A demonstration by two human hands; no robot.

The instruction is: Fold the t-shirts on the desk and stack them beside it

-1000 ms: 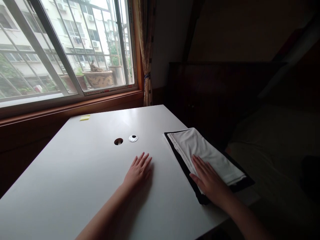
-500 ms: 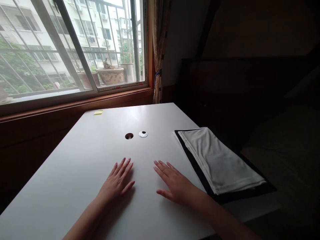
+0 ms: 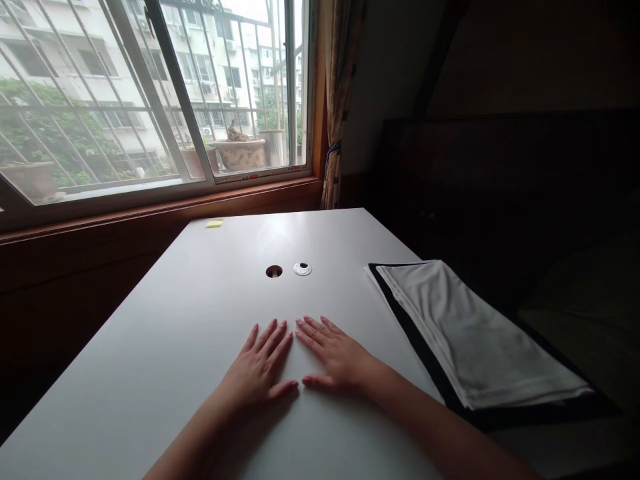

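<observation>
My left hand (image 3: 260,367) lies palm down on the white table (image 3: 165,333), its fingers stretched out and holding nothing. Close beside it, my right hand (image 3: 333,357) also rests flat on the tabletop with fingers extended. Only a small gap parts the fingertips of the two hands. To the right of my right hand lies a folded light grey cloth (image 3: 470,333), with a black folded cloth (image 3: 440,373) under it that shows along the edges. A thin white edge shows beneath the black one at its left side.
Beyond my hands the tabletop has a round hole (image 3: 274,272) and a round white cover (image 3: 302,269) with a dark opening. A yellow sticky note (image 3: 215,223) lies at the far left corner. Behind stand a barred window (image 3: 240,87) and a tied curtain (image 3: 335,147).
My two hands have moved closer together on the table, the fingertips now nearly meeting. The view has turned slightly left, so the table and cloths sit further right.
</observation>
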